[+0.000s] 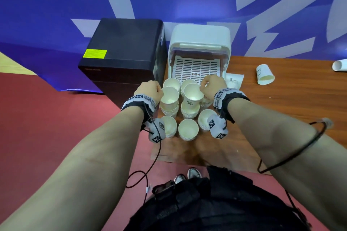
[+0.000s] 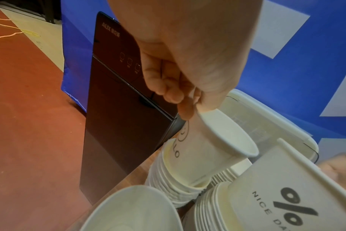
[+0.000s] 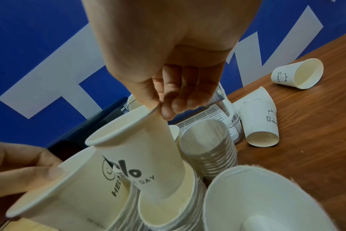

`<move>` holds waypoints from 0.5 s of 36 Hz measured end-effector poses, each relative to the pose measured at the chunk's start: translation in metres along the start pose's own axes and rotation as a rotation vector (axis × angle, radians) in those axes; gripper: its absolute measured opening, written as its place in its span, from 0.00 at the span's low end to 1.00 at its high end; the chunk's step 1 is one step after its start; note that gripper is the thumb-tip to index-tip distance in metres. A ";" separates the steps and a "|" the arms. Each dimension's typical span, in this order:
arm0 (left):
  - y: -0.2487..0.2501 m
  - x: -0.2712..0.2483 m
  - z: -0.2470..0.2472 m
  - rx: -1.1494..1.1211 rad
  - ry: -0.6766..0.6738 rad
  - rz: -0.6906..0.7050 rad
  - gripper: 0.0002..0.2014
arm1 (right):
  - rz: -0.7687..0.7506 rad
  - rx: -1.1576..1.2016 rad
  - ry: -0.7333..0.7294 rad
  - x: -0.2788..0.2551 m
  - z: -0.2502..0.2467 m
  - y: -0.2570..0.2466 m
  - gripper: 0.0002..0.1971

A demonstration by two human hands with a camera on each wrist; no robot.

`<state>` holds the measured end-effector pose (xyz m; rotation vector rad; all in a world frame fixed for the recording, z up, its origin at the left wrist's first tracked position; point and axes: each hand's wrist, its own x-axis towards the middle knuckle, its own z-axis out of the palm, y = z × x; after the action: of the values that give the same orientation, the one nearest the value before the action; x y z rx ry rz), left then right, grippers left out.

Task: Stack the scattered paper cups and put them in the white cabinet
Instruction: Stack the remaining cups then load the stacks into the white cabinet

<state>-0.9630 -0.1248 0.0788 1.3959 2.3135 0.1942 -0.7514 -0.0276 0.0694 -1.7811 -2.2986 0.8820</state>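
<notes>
Several stacks of white paper cups [image 1: 188, 129] stand on the wooden table in front of the open white cabinet [image 1: 201, 33]. My left hand [image 2: 193, 111] pinches the rim of a "HELLO" cup [image 2: 207, 148], which is tilted with its base inside the top of a stack [image 2: 168, 179]. My right hand [image 3: 158, 107] pinches the rim of a "% NICE DAY" cup [image 3: 140, 148], whose base sits in the neighbouring stack [image 3: 168, 211]. In the head view both hands [image 1: 157, 90] [image 1: 203, 84] hover over the back row of stacks.
Loose cups lie on their sides on the table [image 1: 281, 108] to the right: one "Bear" cup [image 3: 259, 123] beside the cabinet, another [image 1: 264, 75] farther right, a third [image 1: 339, 64] at the edge. A black appliance [image 1: 124, 52] stands left of the cabinet.
</notes>
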 end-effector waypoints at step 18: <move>-0.003 -0.007 0.012 -0.023 -0.126 -0.086 0.09 | 0.070 -0.062 -0.178 -0.009 0.015 -0.006 0.10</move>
<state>-0.9578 -0.1340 0.0693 1.2580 2.2550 0.1035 -0.7602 -0.0420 0.0629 -1.8899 -2.4082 1.0303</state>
